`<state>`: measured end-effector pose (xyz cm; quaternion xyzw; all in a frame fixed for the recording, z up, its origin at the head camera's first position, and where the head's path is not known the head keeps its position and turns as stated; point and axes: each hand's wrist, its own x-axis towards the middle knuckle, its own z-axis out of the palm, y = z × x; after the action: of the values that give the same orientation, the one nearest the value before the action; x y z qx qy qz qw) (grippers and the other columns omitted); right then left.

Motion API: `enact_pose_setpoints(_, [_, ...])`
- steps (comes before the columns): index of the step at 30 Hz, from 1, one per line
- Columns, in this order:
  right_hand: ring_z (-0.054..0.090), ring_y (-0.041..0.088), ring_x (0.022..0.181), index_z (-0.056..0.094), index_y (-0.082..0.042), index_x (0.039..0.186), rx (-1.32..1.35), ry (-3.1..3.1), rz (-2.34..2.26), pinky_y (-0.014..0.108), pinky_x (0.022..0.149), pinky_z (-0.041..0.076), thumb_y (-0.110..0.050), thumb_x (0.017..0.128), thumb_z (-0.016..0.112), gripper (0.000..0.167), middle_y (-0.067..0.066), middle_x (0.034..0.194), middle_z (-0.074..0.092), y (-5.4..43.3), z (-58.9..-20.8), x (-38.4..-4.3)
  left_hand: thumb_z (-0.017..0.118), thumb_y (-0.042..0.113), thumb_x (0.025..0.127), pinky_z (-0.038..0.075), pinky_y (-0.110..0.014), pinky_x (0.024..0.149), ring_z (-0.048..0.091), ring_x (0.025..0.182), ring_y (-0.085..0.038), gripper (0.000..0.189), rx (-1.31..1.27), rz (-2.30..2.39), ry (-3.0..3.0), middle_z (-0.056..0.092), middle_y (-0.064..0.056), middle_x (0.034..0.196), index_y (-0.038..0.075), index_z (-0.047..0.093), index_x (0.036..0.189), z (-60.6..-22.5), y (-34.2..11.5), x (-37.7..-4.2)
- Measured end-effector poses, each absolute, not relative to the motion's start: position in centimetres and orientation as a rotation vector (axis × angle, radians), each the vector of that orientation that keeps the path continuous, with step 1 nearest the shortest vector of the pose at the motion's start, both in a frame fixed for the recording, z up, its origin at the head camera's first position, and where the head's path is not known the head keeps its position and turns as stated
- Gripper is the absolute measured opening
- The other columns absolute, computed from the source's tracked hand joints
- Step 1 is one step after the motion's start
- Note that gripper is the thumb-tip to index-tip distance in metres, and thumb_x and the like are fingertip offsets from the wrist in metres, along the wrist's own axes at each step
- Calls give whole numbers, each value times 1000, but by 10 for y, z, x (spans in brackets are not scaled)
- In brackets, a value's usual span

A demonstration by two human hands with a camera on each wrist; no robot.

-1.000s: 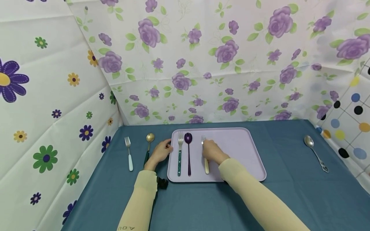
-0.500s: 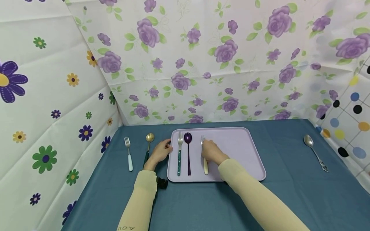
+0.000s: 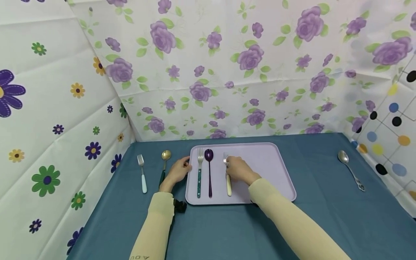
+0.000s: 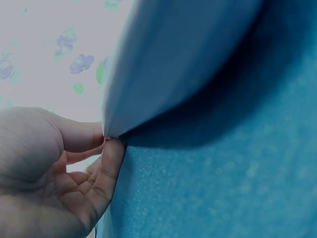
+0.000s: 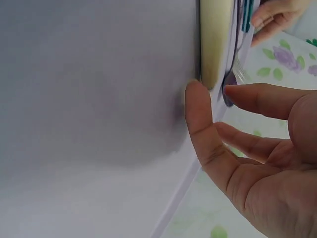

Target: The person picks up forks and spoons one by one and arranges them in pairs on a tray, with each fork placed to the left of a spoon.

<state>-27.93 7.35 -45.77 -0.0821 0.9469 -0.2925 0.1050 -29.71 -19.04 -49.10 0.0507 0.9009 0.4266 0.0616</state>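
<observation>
Right hand (image 3: 239, 168) nearer, thumb and finger parted astride cream-handled silver metal fork (image 3: 229, 186), tines away from person; left hand (image 3: 177, 170) pinches lilac rectangular tray (image 3: 267, 168).

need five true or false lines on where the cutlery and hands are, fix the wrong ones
1. The glossy purple metal spoon lies on the pale lilac rectangular tray. True.
2. The silver metal spoon with an ornate handle lies on the tray. False: it is on the teal-blue cloth, right of the tray.
3. The left hand holds the tray's edge. True.
4. The right hand is at the silver fork with a cream handle. True.
5. The silver fork with a pale blue handle lies on the tray. False: it lies left of the tray.
</observation>
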Motion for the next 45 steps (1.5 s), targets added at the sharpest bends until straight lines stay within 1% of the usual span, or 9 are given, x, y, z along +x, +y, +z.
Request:
enact_pose_setpoints(3, [60,21,72,60,7,138,-267,2827,-844,31,62,50,-1,95,60,44,26,126,67,83,-456,-283,55,6,105,48,-39,82,57,89,-23,51,148,1282,2734,57,-11,99,-6,44,153,-492,-193,-297])
enact_pose_setpoints(7, [61,22,70,62,5,137,-291,2840,-858,34,64,52,-3,94,61,43,23,116,69,101,-455,-288,55,6,105,47,-38,81,57,89,-23,51,143,1268,2748,57,-11,99,-6,45,153,-495,-196,-297])
enact_pose_setpoints(13, [67,27,91,66,5,130,-327,2906,-834,41,78,55,-4,94,62,38,22,112,71,137,-455,-295,56,6,105,48,-39,82,58,89,-23,51,145,1263,2744,58,-11,100,-5,45,154,-494,-193,-296])
enact_pose_setpoints(16, [68,30,92,66,5,131,-310,2901,-865,42,76,56,-2,94,60,38,24,111,70,155,-451,-296,55,6,104,48,-39,81,57,88,-23,51,155,1266,2745,58,-11,99,-5,45,153,-491,-190,-296])
enact_pose_setpoints(24, [66,27,70,60,8,137,-251,2873,-949,34,60,52,-2,100,52,40,31,114,66,206,-439,-294,55,6,105,45,-37,79,55,86,-22,51,185,1271,2738,56,-10,97,-5,45,153,-487,-188,-300])
enact_pose_setpoints(29, [66,30,70,56,9,141,-202,2864,-944,35,59,53,-4,102,48,42,36,122,62,237,-437,-291,55,7,106,45,-38,82,56,89,-23,51,195,1255,2745,57,-11,99,-6,44,154,-486,-190,-303])
enact_pose_setpoints(37, [64,33,63,53,12,142,-145,2891,-903,37,58,51,-4,102,49,43,37,118,65,289,-429,-290,55,6,105,45,-38,79,55,87,-23,50,213,1233,2768,57,-12,98,-6,45,153,-484,-191,-307])
enact_pose_setpoints(41, [65,31,67,53,14,140,-93,2918,-842,38,59,50,-5,101,50,43,39,121,62,319,-425,-287,55,8,106,44,-37,79,55,87,-23,51,209,1208,2771,57,-11,99,-4,45,154,-482,-189,-309])
enact_pose_setpoints(45, [67,42,86,53,14,139,-58,2957,-778,44,66,52,-6,101,51,43,41,123,59,348,-426,-281,55,9,106,44,-37,79,56,86,-23,51,209,1186,2771,57,-11,99,-3,44,154,-480,-185,-310])
